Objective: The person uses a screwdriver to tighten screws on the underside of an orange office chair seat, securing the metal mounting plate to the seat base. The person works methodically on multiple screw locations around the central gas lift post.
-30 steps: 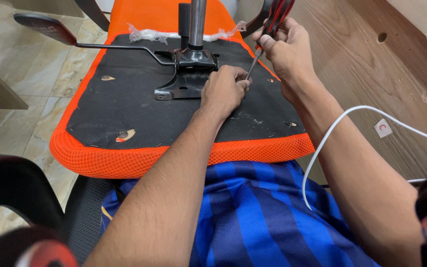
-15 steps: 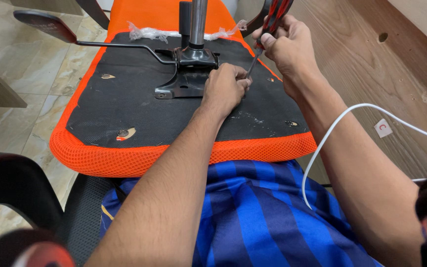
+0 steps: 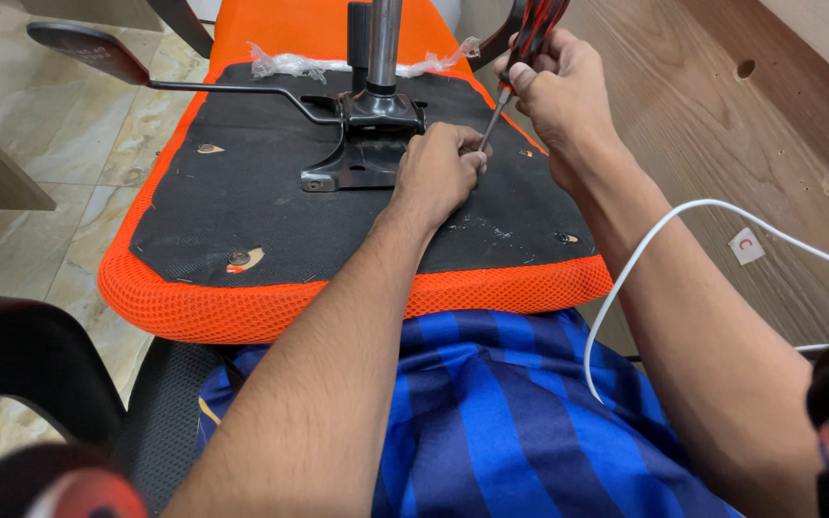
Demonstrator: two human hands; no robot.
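An upturned orange mesh chair seat [image 3: 357,307] with a black underside lies across my lap. A black metal mechanism plate [image 3: 362,158] with a grey gas column [image 3: 383,43] is on its middle. My left hand [image 3: 437,173] rests curled on the black underside just right of the plate, fingertips at the tip of a screwdriver. My right hand [image 3: 563,91] grips the red-and-black screwdriver [image 3: 520,62], whose shaft slants down to the left hand.
A black lever with a paddle end [image 3: 88,50] sticks out left from the plate. A white cable [image 3: 645,249] loops over my right forearm. A wooden panel with holes [image 3: 769,144] lies right. A black chair part [image 3: 21,369] is bottom left, on a tiled floor.
Both hands keep their places at the plate's right side; the screwdriver stays at the same spot. Only slight shifts of the view.
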